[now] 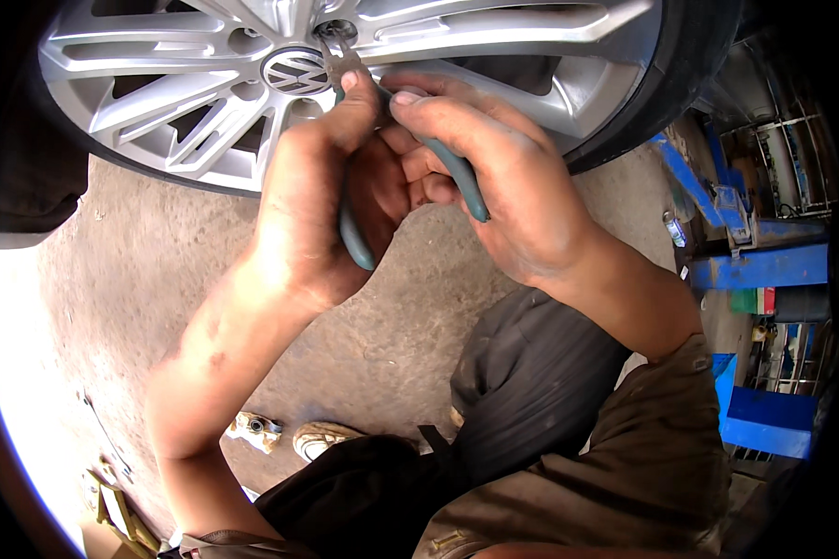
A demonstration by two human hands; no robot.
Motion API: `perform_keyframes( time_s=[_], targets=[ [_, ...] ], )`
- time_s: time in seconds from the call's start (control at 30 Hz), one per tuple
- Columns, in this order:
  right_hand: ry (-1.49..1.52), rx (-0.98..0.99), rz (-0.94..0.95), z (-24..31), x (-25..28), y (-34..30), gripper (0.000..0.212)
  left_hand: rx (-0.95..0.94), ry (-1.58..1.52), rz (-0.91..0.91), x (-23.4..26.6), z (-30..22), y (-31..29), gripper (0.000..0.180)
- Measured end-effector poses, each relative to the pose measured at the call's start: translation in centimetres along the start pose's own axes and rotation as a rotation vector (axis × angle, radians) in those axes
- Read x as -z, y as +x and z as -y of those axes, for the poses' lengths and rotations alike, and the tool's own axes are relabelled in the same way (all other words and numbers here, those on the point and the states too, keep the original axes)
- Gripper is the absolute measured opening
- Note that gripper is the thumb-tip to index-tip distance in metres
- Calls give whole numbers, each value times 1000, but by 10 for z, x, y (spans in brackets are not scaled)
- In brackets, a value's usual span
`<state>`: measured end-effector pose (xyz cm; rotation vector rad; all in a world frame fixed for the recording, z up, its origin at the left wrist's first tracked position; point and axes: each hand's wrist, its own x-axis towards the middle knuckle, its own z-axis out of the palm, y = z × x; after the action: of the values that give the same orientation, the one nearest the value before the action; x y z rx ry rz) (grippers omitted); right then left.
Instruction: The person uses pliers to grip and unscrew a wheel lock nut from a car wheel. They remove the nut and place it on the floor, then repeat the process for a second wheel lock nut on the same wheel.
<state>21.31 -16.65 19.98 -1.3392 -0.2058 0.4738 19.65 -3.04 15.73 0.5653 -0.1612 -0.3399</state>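
Observation:
Both my hands are closed around a pair of pliers point(460, 175) with grey-green handles. My left hand point(312, 182) wraps the left handle, its thumb up near the pivot. The other handle lies in my right hand point(508, 154), whose fingers meet the left ones between the handles. The metal jaws point away from me into a bolt hole point(338, 31) beside the centre cap point(295, 72) of a silver alloy wheel point(494, 28). What the jaw tips grip inside the hole is too small to make out.
The tyre point(657, 98) curves round the wheel's right side. Blue metal frames point(764, 268) and a blue box point(767, 421) stand at the right. Below me are the stained concrete floor point(410, 321) and a shoe point(322, 438). A yellowish metal part point(116, 511) lies lower left.

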Motion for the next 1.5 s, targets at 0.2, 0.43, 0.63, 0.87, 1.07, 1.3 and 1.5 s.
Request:
perform_keyframes(
  time_s=[0.2, 0.43, 0.63, 0.87, 1.07, 1.3, 1.5],
  targets=[
    [-25, -37, -5, -11, 12, 4, 25, 26, 37, -82, 12, 14, 6, 48],
    [42, -249, 77, 3, 10, -1, 27, 199, 50, -103, 9, -8, -3, 52],
    [-7, -350, 49, -17, 23, 12, 32, 181, 161, -278, -3, 4, 2, 50],
    [0, -406, 98, -16, 22, 19, 35, 163, 284, -301, 14, 13, 3, 48],
    [-33, -387, 201, -19, 22, 21, 39, 230, 247, -235, 16, -3, -5, 50],
    [121, -246, 315, -8, 29, 14, 35, 194, 182, -43, 11, -16, -5, 46],
    [55, -163, 288, -6, 33, 13, 34, 53, 54, -10, 5, -7, 2, 46]
  ],
)
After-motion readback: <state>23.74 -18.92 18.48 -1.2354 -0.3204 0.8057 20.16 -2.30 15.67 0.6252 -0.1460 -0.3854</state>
